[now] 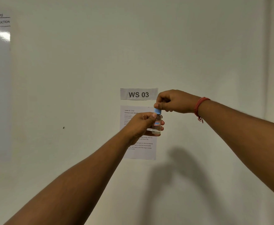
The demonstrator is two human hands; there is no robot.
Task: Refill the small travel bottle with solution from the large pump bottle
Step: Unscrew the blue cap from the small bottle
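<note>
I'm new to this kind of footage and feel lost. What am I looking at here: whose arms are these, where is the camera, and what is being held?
There is no machine here. The one picture comes from a camera worn on a person's head, so both arms reach out from the viewer. The left hand grips a small clear bottle with a red and blue label. The right hand, with red thread around its wrist, pinches the bottle's blue cap. Whether the cap is going on or coming off cannot be told. No table shows. Behind is a pale wall with a sign reading WS 03 and a printed instruction sheet beneath it. The large pump bottle is not in view.
</note>
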